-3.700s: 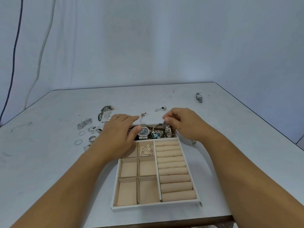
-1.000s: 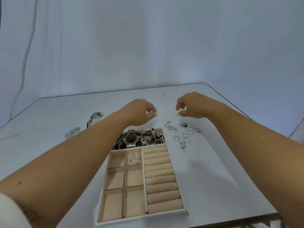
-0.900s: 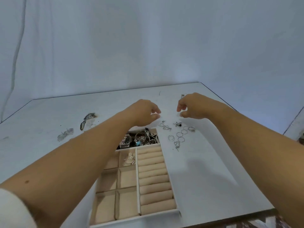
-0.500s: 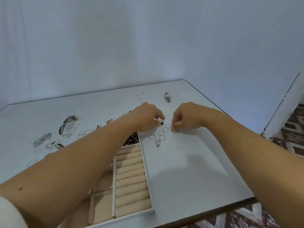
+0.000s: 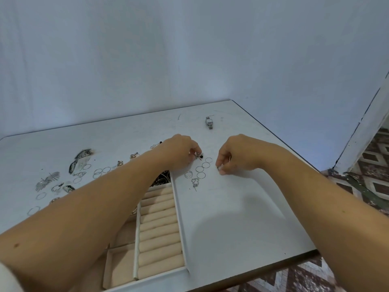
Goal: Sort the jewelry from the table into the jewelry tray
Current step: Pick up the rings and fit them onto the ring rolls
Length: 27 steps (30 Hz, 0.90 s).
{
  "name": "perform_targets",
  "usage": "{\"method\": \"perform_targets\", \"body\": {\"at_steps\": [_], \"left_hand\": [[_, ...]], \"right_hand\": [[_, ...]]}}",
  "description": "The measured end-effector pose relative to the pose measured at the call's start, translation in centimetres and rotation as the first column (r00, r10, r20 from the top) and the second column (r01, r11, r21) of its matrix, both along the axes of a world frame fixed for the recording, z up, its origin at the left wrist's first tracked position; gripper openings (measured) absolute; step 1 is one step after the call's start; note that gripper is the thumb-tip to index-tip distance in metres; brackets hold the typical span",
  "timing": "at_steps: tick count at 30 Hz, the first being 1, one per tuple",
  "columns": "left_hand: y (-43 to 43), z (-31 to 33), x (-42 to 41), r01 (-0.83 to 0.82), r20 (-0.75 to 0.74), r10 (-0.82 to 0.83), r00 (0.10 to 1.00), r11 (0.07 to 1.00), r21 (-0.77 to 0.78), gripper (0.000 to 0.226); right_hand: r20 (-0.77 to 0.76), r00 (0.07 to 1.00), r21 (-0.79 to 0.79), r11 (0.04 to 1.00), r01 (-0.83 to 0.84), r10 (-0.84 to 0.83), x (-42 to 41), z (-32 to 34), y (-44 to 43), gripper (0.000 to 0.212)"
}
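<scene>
Now | left hand point(image 5: 179, 151): a small dark-beaded piece point(image 5: 199, 156) is pinched | right hand point(image 5: 235, 154): a ring point(image 5: 220, 167) is pinched on the table point(image 5: 242, 207) | jewelry tray point(image 5: 179, 209): seen left of loose rings point(image 5: 200, 169).

A white jewelry tray point(image 5: 179, 209) with beige padded ring rolls and square compartments sits at the table's near edge, its far compartment heaped with dark tangled pieces point(image 5: 161, 179). At the tray's two o'clock, thin silver rings point(image 5: 202, 169) lie scattered flat on the tabletop, a small silver charm point(image 5: 195, 182) just beside them. At ten o'clock, more rings point(image 5: 103, 171) and silver leaf-shaped pieces point(image 5: 47, 182) are spread loose. A silver watch point(image 5: 209, 122) lies alone at one o'clock, well apart from the rest.
</scene>
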<state>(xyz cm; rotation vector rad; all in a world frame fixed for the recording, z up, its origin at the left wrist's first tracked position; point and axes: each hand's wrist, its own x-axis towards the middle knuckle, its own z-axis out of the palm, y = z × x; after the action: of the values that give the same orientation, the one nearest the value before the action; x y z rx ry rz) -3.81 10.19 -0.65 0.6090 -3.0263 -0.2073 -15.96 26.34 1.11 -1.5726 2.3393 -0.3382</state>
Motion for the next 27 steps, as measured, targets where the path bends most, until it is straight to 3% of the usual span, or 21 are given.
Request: {"method": "perform_targets", "body": {"at_steps": [4,8,13,18,27], "left_hand": [[0.1,0.2,0.0,0.001,0.011,-0.001,1.000,1.000,-0.002,0.027],[0.0,0.1,0.2,0.006,0.017,-0.006,1.000,1.000,-0.010,0.028],[-0.1,0.0,0.4,0.006,0.008,-0.006,1.000,1.000,-0.004,0.027],[-0.1,0.1,0.6,-0.017,0.008,0.017,1.000,1.000,-0.015,0.025],[-0.6,0.2,1.0,-0.026,-0.017,0.026,1.000,0.999,0.027,0.026]], "right_hand": [[-0.039,0.999,-0.046,0.999,0.028,-0.029,-0.2,-0.4,-0.3,0.007],[-0.091,0.996,-0.061,0.998,0.014,-0.019,-0.2,-0.8,-0.6,0.015],[0.013,0.999,-0.116,0.992,0.053,-0.052,-0.5,-0.8,-0.9,0.022],[0.116,0.983,-0.221,0.961,0.168,-0.145,-0.8,-0.7,-1.2,0.016],[0.199,0.968,-0.243,0.949,0.201,-0.154,-0.7,-0.8,-2.2,0.012]]}}
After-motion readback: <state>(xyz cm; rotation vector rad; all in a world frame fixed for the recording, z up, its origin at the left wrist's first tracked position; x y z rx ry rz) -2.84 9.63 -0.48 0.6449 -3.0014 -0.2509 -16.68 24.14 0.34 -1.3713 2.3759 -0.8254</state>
